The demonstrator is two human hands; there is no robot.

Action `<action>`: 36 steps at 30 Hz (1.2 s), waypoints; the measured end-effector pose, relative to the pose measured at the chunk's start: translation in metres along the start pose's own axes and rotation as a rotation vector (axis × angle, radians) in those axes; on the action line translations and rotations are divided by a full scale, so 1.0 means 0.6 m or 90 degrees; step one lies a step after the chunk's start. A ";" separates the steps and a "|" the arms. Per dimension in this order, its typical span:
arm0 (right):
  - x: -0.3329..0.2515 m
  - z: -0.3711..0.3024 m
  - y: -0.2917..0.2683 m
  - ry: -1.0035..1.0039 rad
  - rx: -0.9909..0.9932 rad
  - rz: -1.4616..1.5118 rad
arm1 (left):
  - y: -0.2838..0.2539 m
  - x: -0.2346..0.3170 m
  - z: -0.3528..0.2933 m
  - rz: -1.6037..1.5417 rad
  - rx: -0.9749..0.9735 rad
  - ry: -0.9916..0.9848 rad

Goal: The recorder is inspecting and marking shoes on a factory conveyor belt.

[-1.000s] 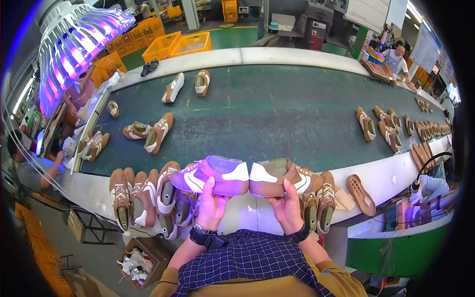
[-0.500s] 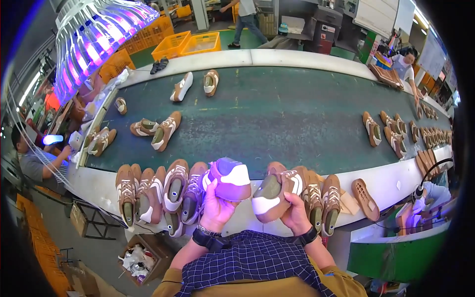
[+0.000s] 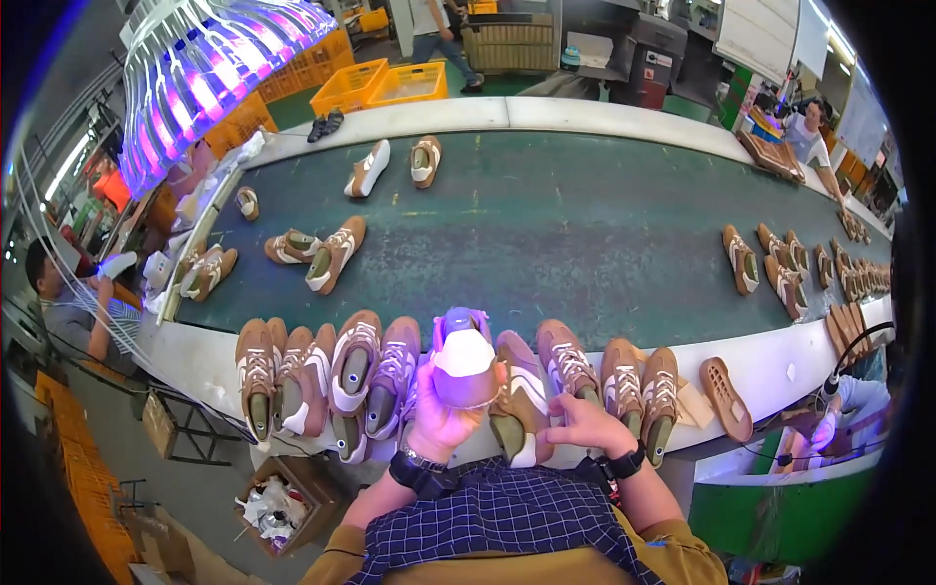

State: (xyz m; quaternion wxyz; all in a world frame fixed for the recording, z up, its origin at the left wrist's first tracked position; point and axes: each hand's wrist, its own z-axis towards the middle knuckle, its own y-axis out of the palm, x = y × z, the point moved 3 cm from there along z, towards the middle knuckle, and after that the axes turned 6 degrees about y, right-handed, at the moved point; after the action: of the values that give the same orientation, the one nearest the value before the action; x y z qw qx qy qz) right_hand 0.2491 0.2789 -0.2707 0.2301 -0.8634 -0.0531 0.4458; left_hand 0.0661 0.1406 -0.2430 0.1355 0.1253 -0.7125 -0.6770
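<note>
While a shoe (image 3: 466,389) is gripped at frame centre by the left hand (image 3: 442,421), its white heel (image 3: 463,353) is best left uncovered, the right hand (image 3: 597,427) being held loosely spread nearby.

The sneaker (image 3: 466,389) looked matt and suede-like, the ledge (image 3: 765,356) smooth.
On the sneaker in the left hand (image 3: 441,417), a white heel patch (image 3: 464,353) looked smoother than the brown; beyond both hands, the green conveyor belt (image 3: 546,244) was dull and scuffed. Right of the right hand (image 3: 592,426) lay a matt, rubbery-looking outsole (image 3: 726,398). The lamp (image 3: 219,83) up and left of the hands was ribbed, shiny, metal-looking; the apron (image 3: 517,512) below them was checked cloth.
</note>
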 end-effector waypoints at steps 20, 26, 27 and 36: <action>-0.178 0.003 -0.026 -0.579 0.250 0.080 | -0.065 0.005 -0.073 0.186 -0.062 -0.385; -0.202 0.018 -0.036 -0.576 0.077 0.081 | 0.033 0.094 -0.056 1.218 -0.020 0.034; -0.207 0.021 -0.035 -0.579 0.034 0.068 | 0.059 0.088 -0.044 1.246 -0.130 0.113; -0.153 0.091 -0.038 -0.419 0.019 0.262 | 0.009 0.081 0.007 1.167 -0.151 0.186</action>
State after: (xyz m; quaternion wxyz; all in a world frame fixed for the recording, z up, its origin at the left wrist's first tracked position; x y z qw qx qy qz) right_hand 0.1535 0.2909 -0.2195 0.1191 -0.6636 0.0567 0.7364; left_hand 0.0193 0.1274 -0.2369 0.7165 -0.4165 -0.4353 -0.3517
